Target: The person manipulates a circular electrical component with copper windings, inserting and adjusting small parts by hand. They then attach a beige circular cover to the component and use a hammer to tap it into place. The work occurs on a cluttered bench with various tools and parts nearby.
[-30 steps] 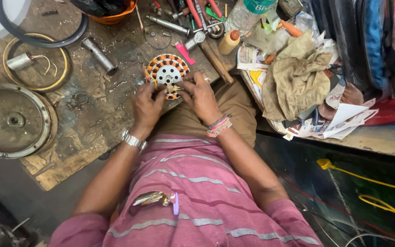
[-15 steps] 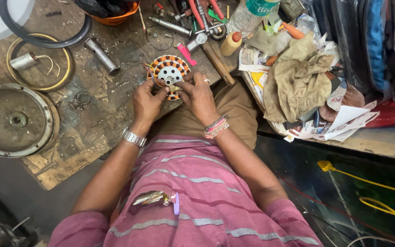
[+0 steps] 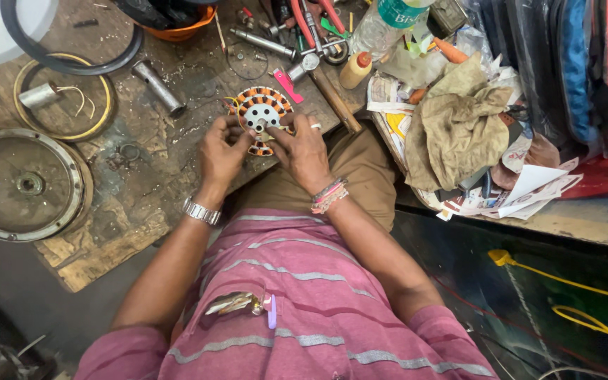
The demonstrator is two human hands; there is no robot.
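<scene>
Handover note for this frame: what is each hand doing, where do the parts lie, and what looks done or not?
Left hand: grips the near-left edge of the stator, fingers on its copper coils.
Right hand: holds the near-right edge, fingers near the hub.
The stator sits at the edge of the wooden board, in front of the knee.
Round metal cover lies far left on the board; a metal tube lies behind the stator; hand tools lie at the far edge; a rag is on the right.
Done: the stator is out of its cover. Left: coil work in hand; how far along cannot be told.
</scene>
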